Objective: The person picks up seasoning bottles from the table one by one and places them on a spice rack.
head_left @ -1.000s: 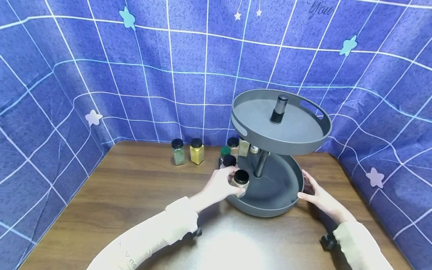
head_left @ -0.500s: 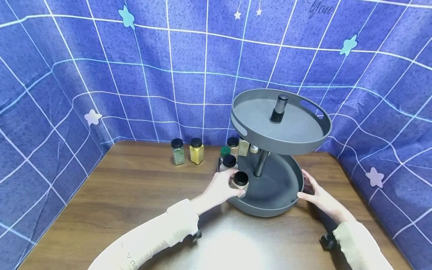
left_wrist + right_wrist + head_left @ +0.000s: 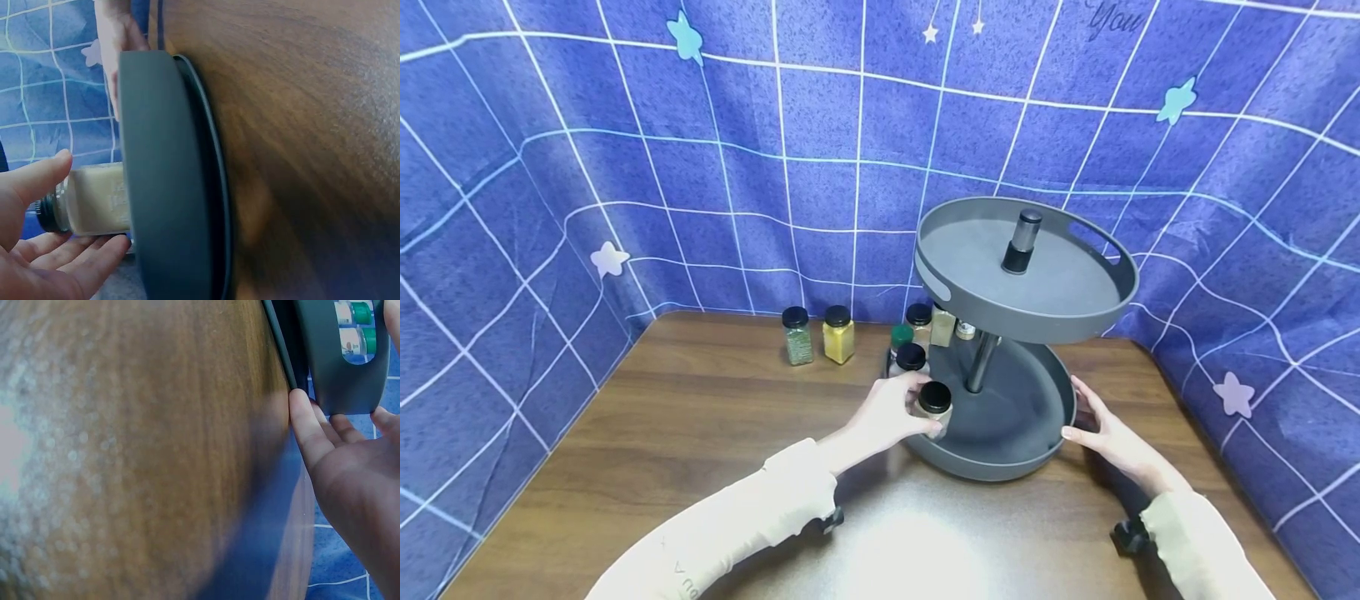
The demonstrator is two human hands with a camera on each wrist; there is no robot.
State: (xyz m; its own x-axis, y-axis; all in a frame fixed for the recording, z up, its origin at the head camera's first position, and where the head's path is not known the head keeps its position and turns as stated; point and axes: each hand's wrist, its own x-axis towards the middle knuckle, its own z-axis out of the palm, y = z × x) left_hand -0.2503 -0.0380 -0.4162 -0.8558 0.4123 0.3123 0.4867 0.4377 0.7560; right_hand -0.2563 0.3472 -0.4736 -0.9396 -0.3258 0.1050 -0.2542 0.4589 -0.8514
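Observation:
My left hand [image 3: 895,410] has its thumb and fingers around a spice jar [image 3: 936,398] with a black lid and pale beige contents. This jar stands at the left front of the lower tray [image 3: 1000,472] of a grey two-tier turntable; in the left wrist view the jar [image 3: 100,199] shows above the tray wall [image 3: 165,181], its base hidden. With thumb and fingers spread, my right hand [image 3: 1112,442] touches the lower tray's outer wall on the right. Fingertips of the right hand [image 3: 356,469] rest against that wall [image 3: 344,381] in the right wrist view.
Behind the held jar, the lower tray carries a black-lidded jar [image 3: 912,358], a green-capped bottle [image 3: 901,337] and several others. The upper tray [image 3: 955,242] overhangs them. A green-herb jar [image 3: 798,342] and a yellow-spice jar [image 3: 838,337] stand on the wooden table [image 3: 700,400] at the back left.
The jar in my left hand sits very slightly lower than a second ago. My right hand and the turntable have not visibly moved.

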